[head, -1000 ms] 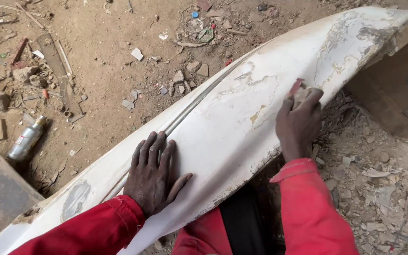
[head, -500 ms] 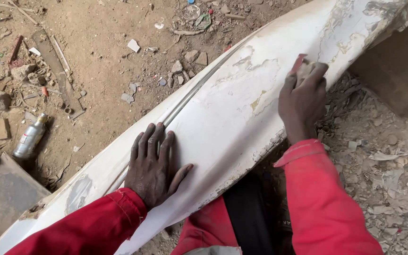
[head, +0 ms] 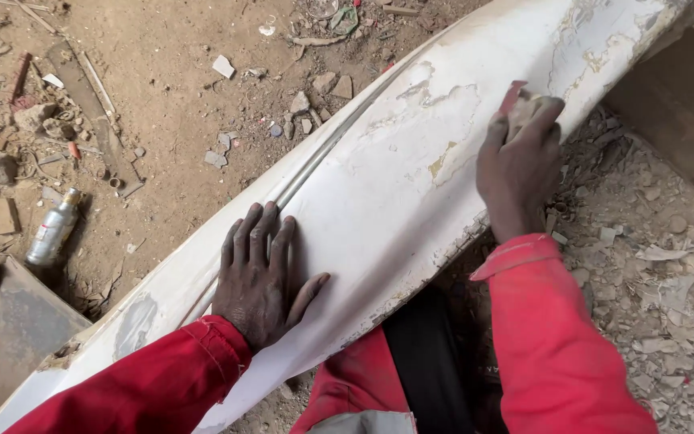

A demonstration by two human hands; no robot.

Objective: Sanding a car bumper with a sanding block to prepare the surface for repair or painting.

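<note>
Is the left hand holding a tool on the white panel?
No, the left hand lies flat with spread fingers on the white panel and holds nothing, while the right hand grips a small sanding piece.

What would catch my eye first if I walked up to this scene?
A long white panel with flaking paint runs diagonally across the dirt ground. The left hand lies flat on it, fingers spread, while the right hand presses a small sanding piece on its upper part. Red sleeves stand out; a bottle lies among rubble at left.

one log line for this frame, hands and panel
left hand: flat on white panel | right hand: pressing sanding pad on panel | ground: bottle
</note>
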